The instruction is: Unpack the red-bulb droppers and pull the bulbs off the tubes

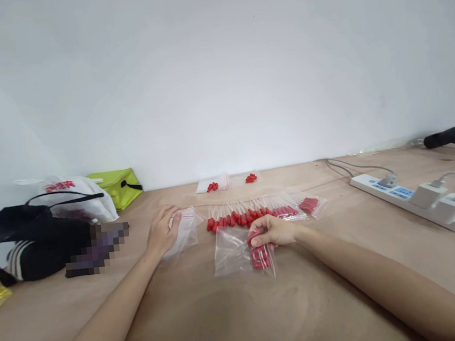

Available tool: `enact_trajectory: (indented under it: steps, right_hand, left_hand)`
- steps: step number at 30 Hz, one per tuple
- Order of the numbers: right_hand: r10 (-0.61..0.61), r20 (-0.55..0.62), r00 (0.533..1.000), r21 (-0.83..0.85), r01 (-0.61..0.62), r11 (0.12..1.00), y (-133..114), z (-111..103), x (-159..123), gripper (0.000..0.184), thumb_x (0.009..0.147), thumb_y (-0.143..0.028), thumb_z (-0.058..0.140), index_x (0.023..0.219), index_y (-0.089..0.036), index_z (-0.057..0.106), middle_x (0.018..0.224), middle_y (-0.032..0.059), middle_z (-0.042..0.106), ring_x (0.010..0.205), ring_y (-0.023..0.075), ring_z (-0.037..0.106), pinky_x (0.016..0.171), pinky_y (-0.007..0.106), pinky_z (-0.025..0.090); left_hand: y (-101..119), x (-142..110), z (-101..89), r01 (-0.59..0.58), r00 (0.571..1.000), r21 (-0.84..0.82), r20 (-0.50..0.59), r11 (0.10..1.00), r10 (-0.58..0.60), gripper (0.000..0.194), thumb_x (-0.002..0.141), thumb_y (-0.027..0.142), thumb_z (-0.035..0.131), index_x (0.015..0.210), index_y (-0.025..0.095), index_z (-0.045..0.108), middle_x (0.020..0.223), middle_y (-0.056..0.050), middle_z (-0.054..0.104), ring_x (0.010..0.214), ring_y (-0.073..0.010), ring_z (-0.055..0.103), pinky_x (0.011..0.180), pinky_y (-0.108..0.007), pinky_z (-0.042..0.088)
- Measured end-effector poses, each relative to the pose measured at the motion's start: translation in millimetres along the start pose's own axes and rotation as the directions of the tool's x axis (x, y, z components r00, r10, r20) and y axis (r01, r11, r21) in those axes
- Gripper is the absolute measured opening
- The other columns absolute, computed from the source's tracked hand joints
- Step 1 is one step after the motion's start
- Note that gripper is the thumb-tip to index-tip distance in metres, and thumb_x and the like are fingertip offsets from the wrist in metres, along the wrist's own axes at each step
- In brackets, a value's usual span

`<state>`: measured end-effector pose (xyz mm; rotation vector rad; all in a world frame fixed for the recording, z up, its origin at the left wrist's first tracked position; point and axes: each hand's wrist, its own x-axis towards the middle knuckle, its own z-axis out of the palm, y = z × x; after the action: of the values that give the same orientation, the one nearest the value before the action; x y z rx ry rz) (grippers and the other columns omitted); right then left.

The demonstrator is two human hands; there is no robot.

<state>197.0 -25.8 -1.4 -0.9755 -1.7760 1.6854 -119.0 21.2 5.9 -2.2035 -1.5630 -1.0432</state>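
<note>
My left hand (161, 231) rests on a stack of empty clear zip bags (185, 233), fingers curled on the top one. My right hand (272, 230) is closed on a few red-capped droppers at the mouth of a clear zip bag (235, 253) that lies flat on the wooden table and holds red droppers (259, 257). Just beyond both hands lies a row of loose red-capped droppers (236, 218). Filled bags (309, 204) sit to the right of that row.
Two more small bags with red pieces (213, 186) lie near the wall. A black bag (29, 243), a white plastic bag (73, 199) and a green pouch (118, 186) stand at the left. A white power strip (411, 198) with plugs and cables lies at the right.
</note>
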Motion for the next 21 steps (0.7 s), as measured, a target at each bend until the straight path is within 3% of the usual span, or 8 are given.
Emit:
enact_trajectory:
  steps: [2,4,5,7,9,11,14,21]
  right_hand:
    - [0.020,-0.011,1.000,-0.002,-0.020,1.000,7,6,4,0.041,0.051,-0.043,0.074,0.075,-0.014,0.058,0.060,-0.0033,0.057,0.047,0.0054,0.048,0.042,0.017,0.035]
    - [0.009,-0.097,0.995,0.014,-0.007,1.000,13,8,6,0.045,0.049,-0.042,0.075,0.079,-0.015,0.057,0.064,-0.0028,0.058,0.048,0.0058,0.049,0.044,0.019,0.036]
    - [-0.006,-0.151,0.988,0.028,0.011,1.000,15,8,6,0.046,0.048,-0.041,0.076,0.081,-0.015,0.056,0.066,-0.0030,0.058,0.049,0.0060,0.049,0.045,0.020,0.038]
    - [-0.054,-0.252,0.966,0.051,0.069,0.996,19,8,3,0.047,0.049,-0.040,0.075,0.084,-0.016,0.054,0.069,-0.0030,0.057,0.054,0.0073,0.051,0.050,0.022,0.041]
    - [-0.105,-0.316,0.943,0.074,0.134,0.988,22,9,-4,0.044,0.054,-0.041,0.072,0.086,-0.017,0.053,0.074,-0.0020,0.057,0.061,0.0090,0.054,0.059,0.025,0.045]
    - [-0.122,-0.356,0.926,0.109,0.171,0.979,24,10,-12,0.043,0.056,-0.041,0.070,0.088,-0.017,0.053,0.079,-0.0013,0.057,0.066,0.0097,0.056,0.067,0.027,0.046]
    - [-0.055,-0.386,0.921,0.187,0.136,0.973,25,13,-21,0.051,0.054,-0.036,0.073,0.095,-0.018,0.048,0.073,-0.0035,0.056,0.063,0.0099,0.057,0.068,0.029,0.047]
    - [0.087,-0.373,0.924,0.339,0.049,0.940,25,24,-20,0.064,0.048,-0.027,0.076,0.099,-0.020,0.038,0.055,-0.0100,0.054,0.050,0.0094,0.055,0.058,0.028,0.049]
  left_hand:
    - [30,-4,-5.9,-0.077,0.996,-0.097,-0.049,0.992,0.072,0.033,0.083,0.037,0.036,0.096,0.016,0.058,0.099,-0.009,0.057,0.098,-0.0199,0.052,0.089,-0.036,0.040]
    - [63,-13,-8.7,-0.191,0.975,-0.233,0.071,0.954,0.212,0.026,0.083,0.033,0.042,0.096,0.017,0.058,0.098,-0.007,0.058,0.098,-0.0182,0.052,0.089,-0.034,0.041]
    - [79,-19,-9.2,-0.230,0.940,-0.314,0.174,0.921,0.294,0.026,0.083,0.032,0.043,0.099,0.018,0.057,0.103,-0.007,0.057,0.101,-0.0173,0.051,0.090,-0.032,0.040]
    - [103,-31,-9.0,-0.268,0.820,-0.442,0.361,0.856,0.443,0.031,0.082,0.032,0.046,0.110,0.020,0.053,0.118,-0.007,0.051,0.113,-0.0179,0.044,0.095,-0.033,0.037]
    - [117,-40,-8.2,-0.222,0.735,-0.484,0.488,0.846,0.471,0.043,0.080,0.036,0.049,0.122,0.023,0.044,0.130,-0.006,0.041,0.120,-0.0198,0.036,0.099,-0.036,0.033]
    - [123,-45,-7.6,-0.148,0.690,-0.489,0.571,0.859,0.445,0.051,0.080,0.038,0.049,0.127,0.026,0.036,0.135,-0.005,0.036,0.122,-0.0205,0.034,0.100,-0.038,0.031]
    - [125,-48,-7.2,-0.078,0.689,-0.471,0.611,0.879,0.389,0.050,0.082,0.038,0.047,0.128,0.028,0.034,0.134,-0.004,0.037,0.121,-0.0206,0.036,0.100,-0.039,0.031]
    - [128,-55,-5.0,-0.138,0.785,-0.416,0.507,0.899,0.356,0.045,0.080,0.034,0.050,0.123,0.021,0.042,0.127,-0.010,0.046,0.117,-0.0212,0.041,0.094,-0.040,0.039]
